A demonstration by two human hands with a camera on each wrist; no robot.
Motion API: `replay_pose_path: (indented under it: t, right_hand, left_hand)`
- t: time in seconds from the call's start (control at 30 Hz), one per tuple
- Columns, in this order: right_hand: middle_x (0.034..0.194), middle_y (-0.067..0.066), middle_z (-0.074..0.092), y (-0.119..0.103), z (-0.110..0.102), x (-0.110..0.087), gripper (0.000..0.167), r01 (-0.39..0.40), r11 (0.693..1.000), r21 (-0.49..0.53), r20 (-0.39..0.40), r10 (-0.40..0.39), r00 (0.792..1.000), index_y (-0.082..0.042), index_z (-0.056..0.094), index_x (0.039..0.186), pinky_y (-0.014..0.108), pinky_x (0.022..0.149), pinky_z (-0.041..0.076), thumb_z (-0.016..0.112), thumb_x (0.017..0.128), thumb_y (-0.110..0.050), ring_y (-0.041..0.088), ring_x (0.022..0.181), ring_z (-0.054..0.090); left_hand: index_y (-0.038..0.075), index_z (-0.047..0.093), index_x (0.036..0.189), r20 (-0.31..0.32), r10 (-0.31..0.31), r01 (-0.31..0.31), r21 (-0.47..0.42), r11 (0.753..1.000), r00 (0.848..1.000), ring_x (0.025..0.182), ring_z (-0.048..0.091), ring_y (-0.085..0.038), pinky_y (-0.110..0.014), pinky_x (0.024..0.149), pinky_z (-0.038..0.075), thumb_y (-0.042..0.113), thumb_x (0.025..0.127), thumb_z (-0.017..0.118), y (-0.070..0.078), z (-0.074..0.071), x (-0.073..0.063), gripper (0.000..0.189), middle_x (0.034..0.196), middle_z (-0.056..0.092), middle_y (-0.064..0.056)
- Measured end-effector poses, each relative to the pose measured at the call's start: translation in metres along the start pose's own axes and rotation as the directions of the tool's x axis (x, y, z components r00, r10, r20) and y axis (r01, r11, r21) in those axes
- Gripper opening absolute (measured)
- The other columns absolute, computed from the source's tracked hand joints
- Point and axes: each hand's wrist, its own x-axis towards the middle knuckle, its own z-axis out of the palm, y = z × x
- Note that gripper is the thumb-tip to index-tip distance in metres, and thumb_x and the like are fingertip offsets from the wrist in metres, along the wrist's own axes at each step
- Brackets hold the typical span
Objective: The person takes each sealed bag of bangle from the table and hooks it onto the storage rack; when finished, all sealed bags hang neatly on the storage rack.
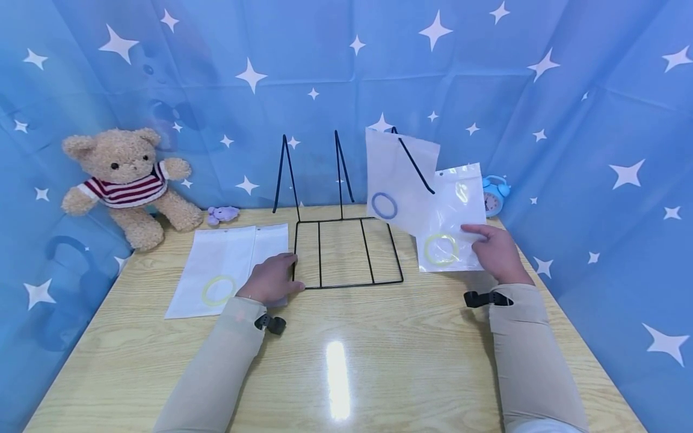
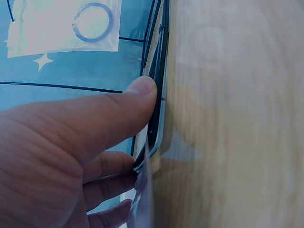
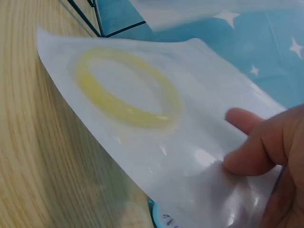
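Observation:
A black wire rack (image 1: pixel 346 285) with upright bent hooks stands mid-table. My left hand (image 1: pixel 271 278) grips its near left corner, and in the left wrist view the thumb (image 2: pixel 142 90) lies against the wire. From the rack's right hook hangs a white plastic bag holding a blue ring (image 1: pixel 384 205). Overlapping that bag in the head view, a second clear-fronted white bag (image 1: pixel 462 207) with a yellow ring (image 1: pixel 441 249) is held up by my right hand (image 1: pixel 500 255), pinched at its right side. Part of the right hand is hidden behind this bag in the right wrist view.
Two white bags, one with a yellow ring (image 1: pixel 219 291), lie beside my left hand. A teddy bear (image 1: pixel 127 180) and a small purple toy (image 1: pixel 222 214) sit at the back left. A blue alarm clock (image 1: pixel 494 195) stands at the back right, before a starry curtain (image 1: pixel 303 54).

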Motion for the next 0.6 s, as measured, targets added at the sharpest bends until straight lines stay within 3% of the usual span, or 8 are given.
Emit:
replay_pose_path:
  t: [0.1,0.17,0.33,0.47,0.6]
  right_hand:
    - [0.14,0.023,0.056,0.0004,-0.0001,0.0003,0.058,0.002,1.0,0.026,-0.063,0.0,0.998,-0.013,0.061,0.15,0.034,0.055,0.042,0.043,0.096,0.0,0.027,0.065,0.046]
    - [0.153,0.021,0.051,0.0,-0.0003,0.0007,0.059,-0.004,0.999,0.05,-0.099,0.009,0.995,-0.014,0.061,0.15,0.033,0.057,0.043,0.043,0.096,0.001,0.027,0.07,0.045]
    - [0.16,0.015,0.049,-0.0041,-0.0022,-0.0016,0.057,-0.011,0.988,0.155,-0.184,0.04,0.982,-0.015,0.062,0.149,0.03,0.057,0.044,0.045,0.097,0.0,0.024,0.08,0.048]
    - [0.153,0.011,0.056,-0.0066,-0.0042,-0.0027,0.055,-0.009,0.964,0.265,-0.269,0.083,0.96,-0.016,0.066,0.146,0.025,0.051,0.04,0.049,0.096,0.0,0.013,0.067,0.048]
    - [0.146,0.005,0.06,-0.0052,-0.0073,-0.0021,0.055,-0.009,0.914,0.406,-0.335,0.158,0.929,-0.02,0.07,0.141,0.021,0.045,0.036,0.05,0.095,0.002,0.006,0.048,0.04]
  left_hand:
    - [0.002,0.047,0.158,0.0,-0.002,0.002,-0.004,1.0,1.0,0.15,0.044,-0.041,-0.062,0.116,0.041,0.041,0.095,0.078,-0.0003,0.0001,0.0003,0.08,0.164,0.044,-0.018]
    - [0.002,0.047,0.158,0.002,-0.002,0.002,-0.005,1.0,1.0,0.15,0.044,-0.041,-0.062,0.117,0.041,0.041,0.095,0.078,-0.0004,0.0003,0.0005,0.08,0.165,0.044,-0.018]
    - [0.003,0.046,0.158,0.003,-0.002,0.002,-0.004,1.0,1.0,0.15,0.043,-0.041,-0.062,0.117,0.041,0.041,0.096,0.078,-0.0015,0.0011,0.0012,0.08,0.165,0.044,-0.018]
    - [0.003,0.046,0.158,0.003,0.0,0.0,-0.003,1.0,1.0,0.15,0.043,-0.04,-0.062,0.117,0.041,0.041,0.096,0.078,-0.0023,0.0014,0.0017,0.08,0.165,0.043,-0.017]
    - [0.003,0.046,0.159,0.002,-0.003,0.003,-0.008,1.0,1.0,0.151,0.043,-0.04,-0.062,0.118,0.04,0.042,0.096,0.078,-0.0023,0.0016,0.0017,0.081,0.165,0.043,-0.017]
